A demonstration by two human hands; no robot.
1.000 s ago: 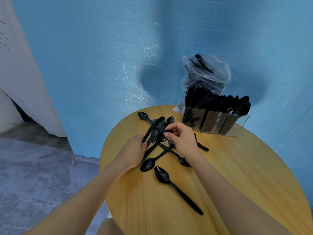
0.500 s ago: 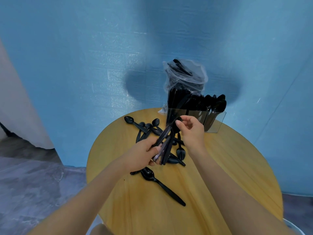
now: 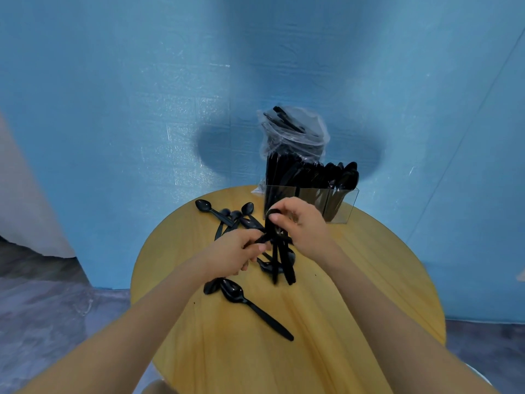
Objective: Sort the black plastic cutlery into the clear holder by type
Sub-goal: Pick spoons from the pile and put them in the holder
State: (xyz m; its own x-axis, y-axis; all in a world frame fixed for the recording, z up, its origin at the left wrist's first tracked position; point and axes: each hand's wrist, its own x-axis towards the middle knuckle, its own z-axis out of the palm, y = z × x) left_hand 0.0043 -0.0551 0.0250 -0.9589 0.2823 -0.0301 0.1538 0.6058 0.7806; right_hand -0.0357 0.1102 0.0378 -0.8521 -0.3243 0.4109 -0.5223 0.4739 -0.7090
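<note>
Blue wall (image 3: 142, 109) fills the back. Round wooden table (image 3: 355, 294) below it, and I see both forearms reaching in from the near edge. Clear bag of cutlery (image 3: 294, 132) stands at the far side, right behind the clear holder (image 3: 345, 206), which sits at the far edge of the table, already packed with upright black pieces in its compartments; types inside are hard to tell, spoon bowls at the right end. My right hand (image 3: 301, 226) is just in front of the holder, fingers curled round the top of a bundle of spoons (image 3: 279, 260), handles hanging down toward the table. My left hand (image 3: 235, 254) is just left of it, fingers pinching a black handle that runs into the same bundle. Loose spoons (image 3: 227, 217) lie in a pile at far left of the hands. One single spoon (image 3: 250, 304) lies nearer me, bowl to the left, handle pointing near-right.
</note>
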